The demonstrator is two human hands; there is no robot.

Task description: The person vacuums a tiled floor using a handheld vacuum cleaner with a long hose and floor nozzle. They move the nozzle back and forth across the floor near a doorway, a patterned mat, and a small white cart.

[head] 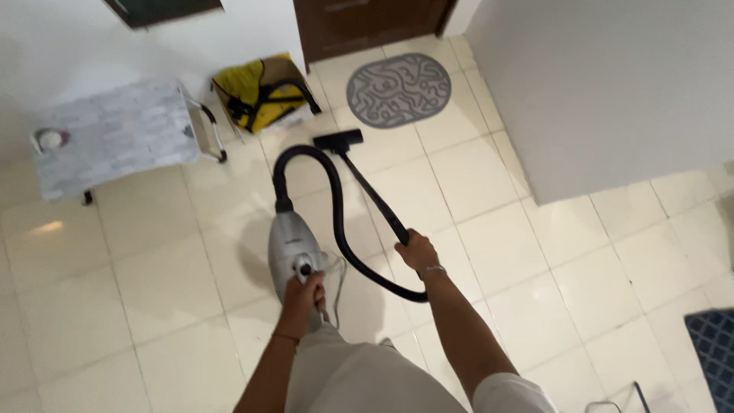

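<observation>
Near the bottom middle of the frame, the left hand (300, 293) is closed tight around the handle of a small silver-grey vacuum cleaner body (294, 243), which hangs just above the pale cream floor tiles (168, 283). A little to the right, the right hand (417, 251) is wrapped around the near end of a long, thin black wand (372, 196). The wand runs away from those fingers, up and to the left, and ends at a flat black floor nozzle (337, 140) resting on the tiles in the upper middle. So the right hand is the one closer to the nozzle. A bendy black hose (334, 222) loops from the silver body round to the wand. Farther off, a round grey patterned mat (397, 89) lies by a dark brown door (367, 23). A yellow and black bag (261, 93) sits left of the nozzle, and a low grey table (115, 138) is at the upper left.
</observation>
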